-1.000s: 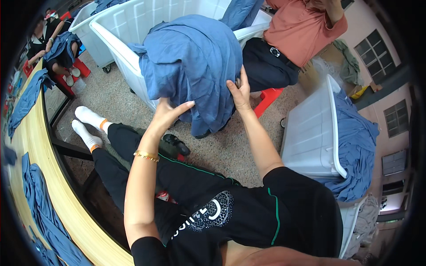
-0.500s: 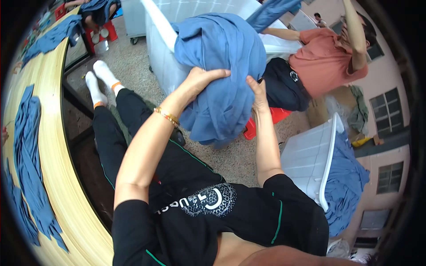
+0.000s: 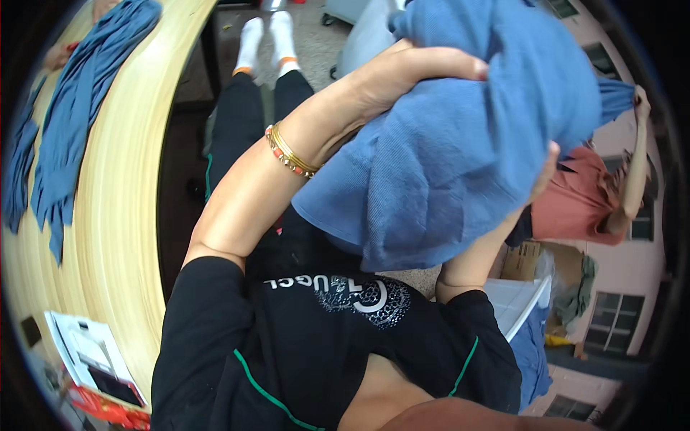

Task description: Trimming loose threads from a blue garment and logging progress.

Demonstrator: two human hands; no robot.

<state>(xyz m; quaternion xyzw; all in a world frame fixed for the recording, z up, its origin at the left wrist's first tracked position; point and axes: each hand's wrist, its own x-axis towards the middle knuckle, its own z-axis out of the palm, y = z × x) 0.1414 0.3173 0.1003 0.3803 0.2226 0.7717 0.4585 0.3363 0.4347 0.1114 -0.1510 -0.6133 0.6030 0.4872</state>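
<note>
A bulky, rumpled blue cloth bundle (image 3: pixel 467 136) is held up between both hands.

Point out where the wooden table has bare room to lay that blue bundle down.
Both hands hold the blue bundle. The wooden table is bare in its middle stretch, between the blue cloths at its far end and the white papers at its near end. Both ends are crowded.

A curved pale wooden table (image 3: pixel 122 215) lies left; what looks like pink windowed wall (image 3: pixel 611 323) rises right.
</note>
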